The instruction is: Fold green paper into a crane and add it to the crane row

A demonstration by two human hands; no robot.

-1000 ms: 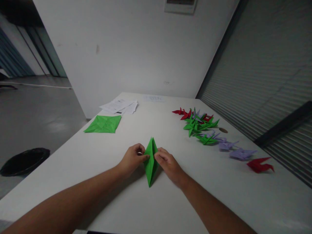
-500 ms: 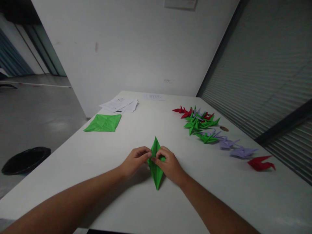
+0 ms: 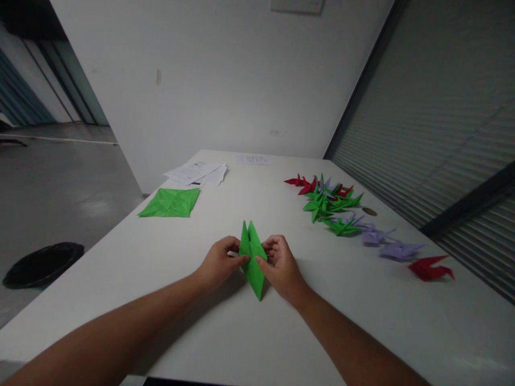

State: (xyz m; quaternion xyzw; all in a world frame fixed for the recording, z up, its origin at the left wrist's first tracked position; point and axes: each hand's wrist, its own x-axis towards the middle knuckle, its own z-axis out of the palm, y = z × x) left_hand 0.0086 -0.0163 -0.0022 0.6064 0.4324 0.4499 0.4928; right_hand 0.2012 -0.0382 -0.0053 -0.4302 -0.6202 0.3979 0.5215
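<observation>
A folded piece of green origami paper (image 3: pixel 253 262) stands between my hands near the front of the white table (image 3: pixel 225 343). Its upper end splits into two points, and its lower end tapers to one. My left hand (image 3: pixel 220 261) pinches the left edge, thumb on the near face and fingers behind. On the opposite side, my right hand (image 3: pixel 281 265) has its thumb on the near face and its fingers curled at the right edge. What the fingertips do behind the paper is hidden.
Along the right side lie several folded cranes: green ones (image 3: pixel 322 206), purple ones (image 3: pixel 400 250) and a red crane (image 3: pixel 430 268), near a brown disc (image 3: pixel 369 212). A creased green sheet (image 3: pixel 171 202) and printed papers (image 3: pixel 197 172) lie left. A black-lined bin (image 3: pixel 44 262) stands on the floor.
The green paper now shows two separate upper points where one showed before. Its faces have turned, and my right hand has opened slightly from a tight pinch over the middle to the right edge.
</observation>
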